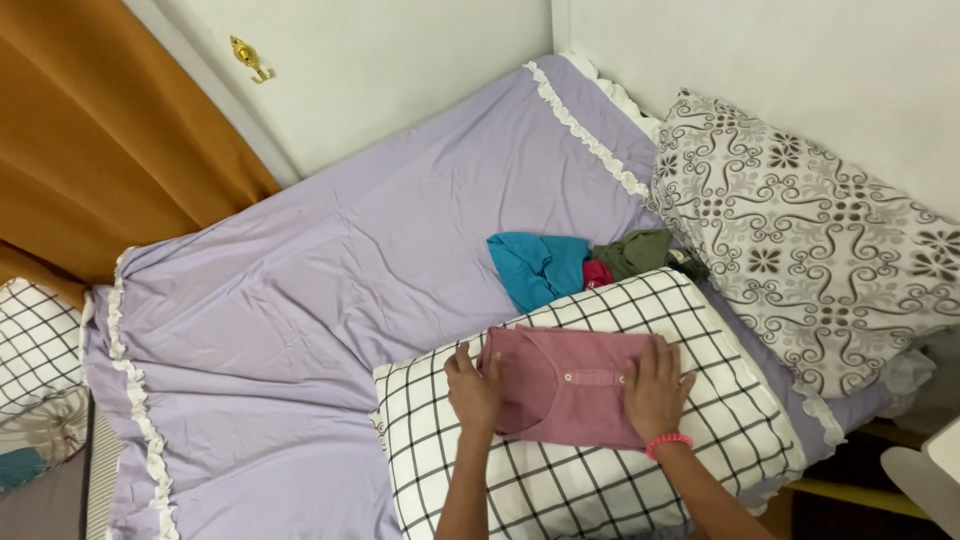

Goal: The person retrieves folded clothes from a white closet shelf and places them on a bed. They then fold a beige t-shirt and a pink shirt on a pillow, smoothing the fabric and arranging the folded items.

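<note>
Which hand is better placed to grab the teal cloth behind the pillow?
Probably the right hand: it rests on the pink shirt nearer the teal cloth; the left hand lies farther left.

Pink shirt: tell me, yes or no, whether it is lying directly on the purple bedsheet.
No: the pink shirt lies folded on the black-and-white checked pillow, with the left hand and right hand pressing on it.

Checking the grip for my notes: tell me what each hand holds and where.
Neither hand lifts anything. Both press flat on the folded pink shirt lying on the checked pillow: left hand on its left edge, right hand on its right edge.
</note>
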